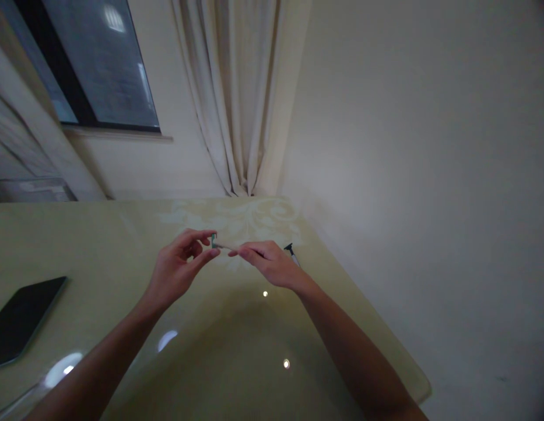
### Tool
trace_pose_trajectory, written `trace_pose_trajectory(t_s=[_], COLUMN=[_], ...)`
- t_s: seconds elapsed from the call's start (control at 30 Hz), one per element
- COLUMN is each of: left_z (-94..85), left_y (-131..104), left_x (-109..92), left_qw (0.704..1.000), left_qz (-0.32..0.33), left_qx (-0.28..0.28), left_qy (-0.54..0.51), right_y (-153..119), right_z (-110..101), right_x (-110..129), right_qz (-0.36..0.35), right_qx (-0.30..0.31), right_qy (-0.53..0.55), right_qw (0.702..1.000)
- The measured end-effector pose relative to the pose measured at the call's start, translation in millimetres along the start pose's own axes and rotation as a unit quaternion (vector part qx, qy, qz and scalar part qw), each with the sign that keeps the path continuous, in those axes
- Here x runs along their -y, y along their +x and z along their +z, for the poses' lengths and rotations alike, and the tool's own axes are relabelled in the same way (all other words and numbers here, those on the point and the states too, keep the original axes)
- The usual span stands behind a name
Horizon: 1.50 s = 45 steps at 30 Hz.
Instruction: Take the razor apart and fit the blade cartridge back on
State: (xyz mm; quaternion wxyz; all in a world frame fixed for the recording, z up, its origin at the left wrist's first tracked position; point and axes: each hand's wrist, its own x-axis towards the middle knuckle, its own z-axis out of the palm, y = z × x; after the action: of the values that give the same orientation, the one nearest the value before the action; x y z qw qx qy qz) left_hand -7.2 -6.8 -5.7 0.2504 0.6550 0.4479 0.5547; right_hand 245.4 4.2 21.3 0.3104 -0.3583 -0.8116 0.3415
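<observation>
Pale and thin with a green end — that's the little piece (226, 247) both hands are working on right now. It's held up above the surface (237, 327), out toward the far edge and not too far from the far right corner. Too small from up here to swear to what it is, honestly.

Left hand (179, 266) has the green end (213, 241) between thumb and forefinger, one at either side, so that grip looks lightly clamped on it. Right hand (272, 263) has its thumb and fingers closed together on the other end of the stem. So I'd call the step in hand a two-handed one: right steadies, left handles the green bit. Can't tell if the two parts come apart or if it's all one.

What the next move calls for, I reckon, is a firm right grip and small fingertip work on the left — pinch too hard and the stem might twist or slip.

Just beyond the right hand, toward the surface's right edge, lies a black-headed tool (293, 253), partly hidden. Dark tablet-like slab (26, 318) is well apart over on the left, clear of both hands.
</observation>
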Motion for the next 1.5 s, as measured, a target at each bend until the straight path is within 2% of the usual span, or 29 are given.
trace_pose_trajectory(t_s=[0.17,0.3,0.47,0.6,0.7,0.83,1.0,1.1,1.23,1.4,1.5], left_z=[-1.2,-0.1,1.3,0.6,0.1,1.3,3.5,4.1,4.4,4.9,6.7], left_y=[-0.1,-0.6,-1.6,-2.9,-3.7,-4.1,-4.0,-3.8,-3.0,-1.6,-1.4], left_x=[0.2,-2.7,-3.6,0.9,3.3,2.4,3.8,5.1,4.3,4.2,5.6], left_qw=[1.0,1.0,0.999,0.999,0.999,0.999,0.999,0.999,0.999,1.0,1.0], left_qz=[0.009,0.02,0.033,0.043,0.045,0.044,0.034,0.034,0.034,0.03,0.03], left_qx=[-0.008,-0.004,-0.001,0.004,-0.002,0.006,-0.002,0.001,0.002,-0.002,0.002], left_qy=[0.0,0.003,0.012,0.013,0.018,0.028,0.029,0.025,0.018,0.01,0.006], right_y=[-0.2,-1.1,-1.3,-2.0,-1.8,0.1,1.3,0.2,-0.5,0.4,1.2], right_z=[-2.0,-1.5,-0.1,0.9,2.0,5.0,9.0,10.8,11.5,13.0,14.2], right_x=[-2.4,-3.6,-1.2,1.8,2.8,1.7,1.8,5.8,8.6,4.6,1.2], right_qz=[0.03,0.017,0.012,0.011,0.029,0.025,0.054,0.038,0.071,0.05,0.072], right_qx=[0.008,0.022,0.004,0.017,-0.005,-0.01,-0.045,-0.038,-0.066,-0.042,-0.067], right_qy=[-0.028,0.039,0.035,0.02,-0.017,-0.001,-0.039,-0.033,-0.073,-0.047,-0.066], right_qw=[0.999,0.999,0.999,1.0,0.999,1.0,0.997,0.998,0.993,0.997,0.993])
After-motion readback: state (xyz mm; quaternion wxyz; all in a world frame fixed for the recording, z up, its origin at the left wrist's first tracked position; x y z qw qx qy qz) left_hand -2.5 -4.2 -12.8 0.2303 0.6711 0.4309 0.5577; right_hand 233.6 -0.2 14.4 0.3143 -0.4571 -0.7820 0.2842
